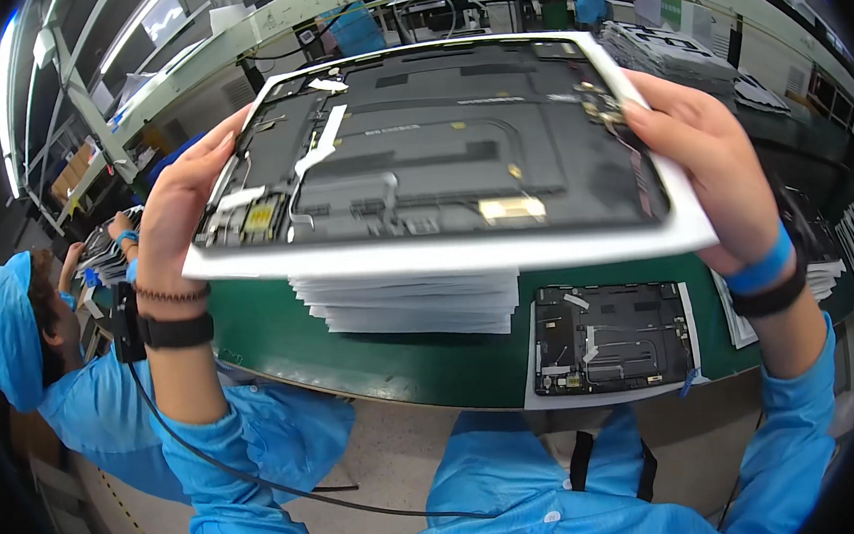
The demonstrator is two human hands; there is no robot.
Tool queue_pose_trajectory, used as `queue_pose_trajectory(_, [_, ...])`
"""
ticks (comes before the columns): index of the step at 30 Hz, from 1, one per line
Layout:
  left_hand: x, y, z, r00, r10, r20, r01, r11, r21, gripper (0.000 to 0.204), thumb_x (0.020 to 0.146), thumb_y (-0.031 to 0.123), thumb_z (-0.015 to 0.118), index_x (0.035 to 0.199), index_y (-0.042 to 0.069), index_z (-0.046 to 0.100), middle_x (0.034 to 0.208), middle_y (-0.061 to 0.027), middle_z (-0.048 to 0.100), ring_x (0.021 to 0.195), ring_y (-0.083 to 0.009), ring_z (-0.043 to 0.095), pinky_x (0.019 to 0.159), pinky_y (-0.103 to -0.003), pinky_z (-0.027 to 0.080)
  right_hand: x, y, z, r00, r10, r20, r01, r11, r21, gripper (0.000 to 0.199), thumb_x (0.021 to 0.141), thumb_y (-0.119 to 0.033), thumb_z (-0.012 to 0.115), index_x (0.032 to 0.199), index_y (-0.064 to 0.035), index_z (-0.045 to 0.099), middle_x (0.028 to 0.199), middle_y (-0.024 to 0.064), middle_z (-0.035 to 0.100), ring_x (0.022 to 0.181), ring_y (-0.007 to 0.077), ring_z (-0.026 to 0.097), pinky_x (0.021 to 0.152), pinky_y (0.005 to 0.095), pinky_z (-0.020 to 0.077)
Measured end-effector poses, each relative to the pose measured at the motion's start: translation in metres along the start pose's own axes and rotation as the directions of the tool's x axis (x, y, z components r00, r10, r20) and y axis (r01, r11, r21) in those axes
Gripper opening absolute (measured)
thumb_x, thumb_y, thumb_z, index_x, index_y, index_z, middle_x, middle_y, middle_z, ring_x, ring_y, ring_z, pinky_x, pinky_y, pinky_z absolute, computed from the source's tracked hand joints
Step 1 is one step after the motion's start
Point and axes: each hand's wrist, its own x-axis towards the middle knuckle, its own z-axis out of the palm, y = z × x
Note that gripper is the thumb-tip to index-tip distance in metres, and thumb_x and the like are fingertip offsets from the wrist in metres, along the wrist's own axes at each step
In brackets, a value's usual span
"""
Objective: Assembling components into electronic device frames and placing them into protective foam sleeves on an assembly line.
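Note:
I hold a large white-framed panel (446,250) up in front of me, its dark inner side with ribbon cables and small boards facing me. My left hand (176,201) grips its left edge, thumb on the frame. My right hand (709,159) grips the right edge, fingers near a small connector cluster at the upper right. Below the panel, on the green worktable (354,358), lies a stack of white sheets (415,308) and a second, smaller white-framed panel (613,338), also dark side up.
A co-worker in a blue cap and coat (21,339) works at my left, hands on a pile of parts. More stacked parts (676,52) sit at the far right. A black cable (263,481) hangs from my left wrist. Metal shelving stands behind the table.

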Motion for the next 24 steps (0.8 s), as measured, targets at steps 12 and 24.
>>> queue_pose_trajectory(12, [0.062,-0.036,-0.062,0.918,-0.14,-0.371,0.208,0.967,0.149,0.025,0.099,0.008,0.057,0.116,-0.007,0.066,0.097,-0.0146,0.073,0.077,-0.017,0.071,0.071,-0.031,0.06,0.073,0.07,0.0,0.995,0.099,-0.023,-0.1,0.994,-0.043,0.018,0.101,-0.019,0.061,0.088,-0.0052,0.062,0.063,0.0003,0.061,0.044,0.0064,0.053,0.038,0.0211,0.0402])
queue_pose_trajectory(24, [0.063,-0.06,-0.094,0.917,-0.03,-0.398,0.243,0.834,0.496,0.019,0.096,0.01,0.062,0.102,-0.006,0.071,0.083,-0.0085,0.073,0.066,-0.0117,0.066,0.062,-0.026,0.053,0.079,0.095,-0.002,0.993,0.118,0.001,-0.118,0.992,-0.05,0.019,0.1,-0.016,0.061,0.108,-0.0005,0.065,0.074,0.0014,0.065,0.044,0.0048,0.05,0.04,0.0208,0.04])
